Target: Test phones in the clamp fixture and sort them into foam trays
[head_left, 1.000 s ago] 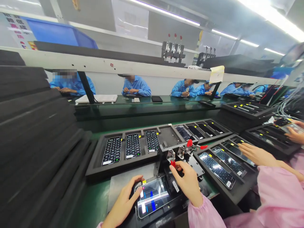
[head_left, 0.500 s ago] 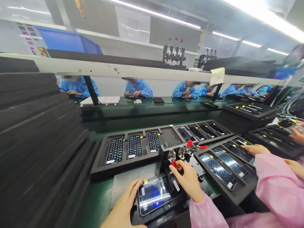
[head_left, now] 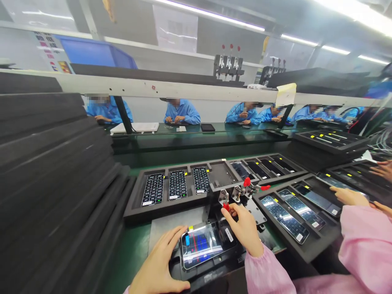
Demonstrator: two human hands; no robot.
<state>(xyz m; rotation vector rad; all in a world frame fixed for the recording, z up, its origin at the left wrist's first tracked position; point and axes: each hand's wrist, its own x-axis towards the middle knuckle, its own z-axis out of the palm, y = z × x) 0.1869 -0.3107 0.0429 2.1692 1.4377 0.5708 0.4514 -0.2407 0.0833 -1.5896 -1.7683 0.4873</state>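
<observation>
Ideally, right hand (head_left: 246,229), grip pinching the red lever (head_left: 226,206) at the phone's (head_left: 202,245) one o'clock, works evenly; left hand (head_left: 162,261), half-open at nine, steadies it

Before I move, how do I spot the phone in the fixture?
Find the long black foam tray. Nearer the camera, between left hand and right hand, the phone lies in a fixture. Unlike the tray's phones, it shows red and blue streaks.

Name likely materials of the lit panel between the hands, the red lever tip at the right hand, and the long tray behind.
Lit panel: likely glass, glossy, mirroring white light. Red lever tip: probably plastic or rubber, solid red, finish unclear. Long tray: likely foam, matte, dark, thick-walled.
</observation>
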